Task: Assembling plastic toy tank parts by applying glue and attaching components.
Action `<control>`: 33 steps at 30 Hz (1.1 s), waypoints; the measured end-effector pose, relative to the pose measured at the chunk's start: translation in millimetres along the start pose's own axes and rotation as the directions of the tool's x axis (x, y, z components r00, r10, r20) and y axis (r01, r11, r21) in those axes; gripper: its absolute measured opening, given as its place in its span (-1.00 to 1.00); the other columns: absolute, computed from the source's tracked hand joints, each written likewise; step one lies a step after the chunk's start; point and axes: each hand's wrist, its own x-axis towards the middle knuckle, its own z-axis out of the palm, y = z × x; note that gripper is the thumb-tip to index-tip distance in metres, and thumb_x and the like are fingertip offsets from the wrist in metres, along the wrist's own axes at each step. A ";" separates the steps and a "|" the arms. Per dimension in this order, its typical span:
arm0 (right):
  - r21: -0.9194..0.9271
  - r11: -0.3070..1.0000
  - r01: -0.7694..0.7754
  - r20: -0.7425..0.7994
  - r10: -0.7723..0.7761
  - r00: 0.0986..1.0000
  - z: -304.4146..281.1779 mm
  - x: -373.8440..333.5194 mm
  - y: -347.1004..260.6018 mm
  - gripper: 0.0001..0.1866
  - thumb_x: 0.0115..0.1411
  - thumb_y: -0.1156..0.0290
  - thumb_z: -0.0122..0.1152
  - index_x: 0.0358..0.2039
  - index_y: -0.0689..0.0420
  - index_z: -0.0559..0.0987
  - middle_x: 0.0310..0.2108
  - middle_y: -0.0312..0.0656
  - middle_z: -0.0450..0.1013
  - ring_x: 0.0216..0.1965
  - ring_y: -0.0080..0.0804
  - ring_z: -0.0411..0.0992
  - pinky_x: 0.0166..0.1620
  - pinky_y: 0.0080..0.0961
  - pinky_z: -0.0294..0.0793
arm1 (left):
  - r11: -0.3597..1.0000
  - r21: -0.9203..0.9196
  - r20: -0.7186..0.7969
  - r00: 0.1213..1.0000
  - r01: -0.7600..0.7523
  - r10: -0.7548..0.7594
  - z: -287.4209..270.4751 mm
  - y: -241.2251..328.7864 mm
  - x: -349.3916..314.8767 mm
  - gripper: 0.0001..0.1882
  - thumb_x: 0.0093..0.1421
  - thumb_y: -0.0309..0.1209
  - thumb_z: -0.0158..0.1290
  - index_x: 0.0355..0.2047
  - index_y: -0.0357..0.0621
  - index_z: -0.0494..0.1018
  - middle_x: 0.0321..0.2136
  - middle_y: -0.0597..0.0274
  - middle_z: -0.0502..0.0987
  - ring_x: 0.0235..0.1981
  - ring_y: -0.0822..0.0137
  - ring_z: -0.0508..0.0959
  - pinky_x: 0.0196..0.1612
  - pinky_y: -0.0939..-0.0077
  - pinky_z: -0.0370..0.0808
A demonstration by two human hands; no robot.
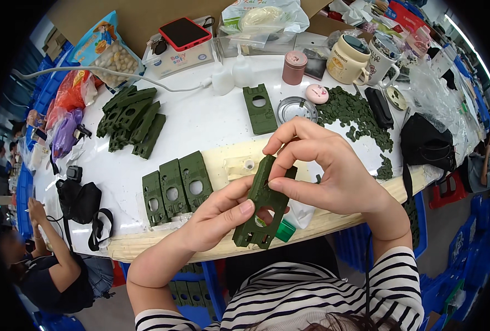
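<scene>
My left hand (217,217) grips a dark green plastic hull part (247,226), tilted, with a round hole and slots in it. It looks like a model tank hull. My right hand (322,171) is closed at the part's upper end, thumb and fingers pinched against it. Anything small between those fingertips is hidden. Three similar parts lie side by side left of my hands, the nearest being a green hull (196,176). Another green hull (260,108) lies beyond my hands. Many small green pieces (347,105) are heaped to the right.
A stack of green hulls (129,118) sits at the left. A round metal tin (297,109), pink canister (294,67), mugs (347,58) and white bottles (222,80) stand behind. A black bag (428,140) is at right. Another person (52,270) sits at the lower left.
</scene>
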 end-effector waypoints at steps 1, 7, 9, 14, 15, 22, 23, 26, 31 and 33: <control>-0.001 1.000 -0.001 -0.001 0.001 1.000 0.1 0.0 0.1 -0.92 -0.03 0.54 0.34 -0.49 0.19 0.58 -0.24 -0.15 0.42 -0.17 -0.37 0.40 -0.10 -0.47 0.38 | 1.000 0.002 -0.001 1.000 0.001 -0.001 -0.2 0.0 -0.2 -0.47 0.38 -0.20 -0.19 0.24 -0.27 0.11 -0.02 0.09 0.43 -0.12 0.39 0.46 0.00 0.43 0.40; -0.014 1.000 -0.011 -0.018 0.011 1.000 1.2 -0.3 -1.3 -0.91 -0.04 0.55 0.35 -0.51 0.19 0.57 -0.25 -0.16 0.42 -0.18 -0.38 0.40 -0.10 -0.48 0.38 | 1.000 0.008 -0.001 1.000 0.002 -0.002 -2.3 -2.9 -0.8 -0.47 0.38 -0.21 -0.17 0.25 -0.26 0.11 -0.02 0.13 0.43 -0.12 0.40 0.47 0.01 0.44 0.40; -0.034 0.999 -0.011 -0.021 0.010 1.000 0.8 -0.3 -2.1 -0.91 -0.05 0.55 0.35 -0.51 0.19 0.57 -0.25 -0.16 0.42 -0.18 -0.39 0.40 -0.10 -0.49 0.38 | 1.000 0.031 -0.021 1.000 0.000 0.001 -1.8 -3.4 -0.8 -0.44 0.35 -0.18 -0.15 0.23 -0.28 0.11 -0.04 0.02 0.44 -0.11 0.31 0.49 -0.02 0.38 0.43; -0.025 1.000 -0.017 -0.020 0.016 1.000 1.9 -0.6 -1.2 -0.90 -0.05 0.55 0.35 -0.52 0.18 0.57 -0.26 -0.17 0.42 -0.19 -0.39 0.40 -0.10 -0.49 0.38 | 0.998 0.065 -0.063 0.998 -0.003 0.007 0.7 -4.1 0.1 -0.39 0.31 -0.12 -0.12 0.20 -0.34 0.12 -0.07 -0.21 0.45 -0.09 0.11 0.53 -0.05 0.26 0.51; -0.025 1.000 -0.017 -0.019 0.016 1.000 2.0 -0.5 -1.2 -0.90 -0.05 0.55 0.35 -0.52 0.18 0.56 -0.26 -0.18 0.42 -0.19 -0.39 0.40 -0.10 -0.49 0.38 | 0.998 0.065 -0.061 0.998 0.002 0.002 1.0 -3.5 0.2 -0.39 0.32 -0.13 -0.12 0.20 -0.34 0.11 -0.07 -0.22 0.45 -0.08 0.10 0.53 -0.05 0.25 0.51; -0.020 0.999 -0.029 -0.024 0.029 0.999 2.9 -1.0 -1.2 -0.90 -0.06 0.55 0.35 -0.53 0.18 0.56 -0.26 -0.18 0.42 -0.19 -0.40 0.41 -0.10 -0.49 0.38 | 0.998 0.060 -0.055 0.998 -0.001 0.004 1.5 -3.6 0.2 -0.42 0.33 -0.18 -0.14 0.21 -0.34 0.10 -0.04 -0.21 0.43 -0.05 0.09 0.52 -0.02 0.21 0.50; -0.023 0.999 -0.027 -0.026 0.027 0.999 2.9 -1.0 -1.0 -0.90 -0.06 0.55 0.35 -0.53 0.18 0.56 -0.26 -0.18 0.42 -0.19 -0.40 0.41 -0.10 -0.49 0.38 | 0.998 0.060 -0.052 0.999 -0.001 0.004 1.3 -3.5 0.3 -0.43 0.33 -0.19 -0.15 0.21 -0.34 0.09 -0.04 -0.21 0.43 -0.04 0.08 0.52 -0.01 0.21 0.50; -0.029 0.999 -0.021 -0.024 0.020 1.000 3.2 -0.6 -0.4 -0.89 -0.06 0.55 0.35 -0.54 0.18 0.55 -0.27 -0.18 0.43 -0.20 -0.40 0.42 -0.10 -0.49 0.38 | 0.998 0.064 -0.062 0.998 -0.005 0.009 1.7 -4.3 -0.1 -0.43 0.33 -0.19 -0.15 0.21 -0.33 0.10 -0.04 -0.21 0.43 -0.03 0.09 0.51 0.00 0.20 0.50; -0.022 0.999 -0.026 -0.019 0.026 0.999 3.0 -0.5 0.3 -0.88 -0.07 0.55 0.35 -0.55 0.17 0.53 -0.27 -0.19 0.43 -0.22 -0.41 0.42 -0.11 -0.50 0.38 | 0.998 0.057 -0.048 0.999 -0.001 0.004 1.7 -3.0 -0.4 -0.43 0.33 -0.19 -0.15 0.21 -0.34 0.10 -0.02 -0.20 0.43 -0.01 0.10 0.50 0.01 0.20 0.50; -0.010 0.999 -0.033 -0.013 0.033 0.999 3.3 -0.2 -0.2 -0.88 -0.07 0.55 0.35 -0.55 0.17 0.53 -0.27 -0.19 0.43 -0.22 -0.41 0.42 -0.11 -0.50 0.38 | 0.999 0.054 -0.041 0.999 -0.001 0.003 1.5 -3.2 -0.6 -0.43 0.33 -0.19 -0.14 0.21 -0.34 0.10 -0.02 -0.20 0.42 -0.01 0.10 0.50 0.01 0.20 0.49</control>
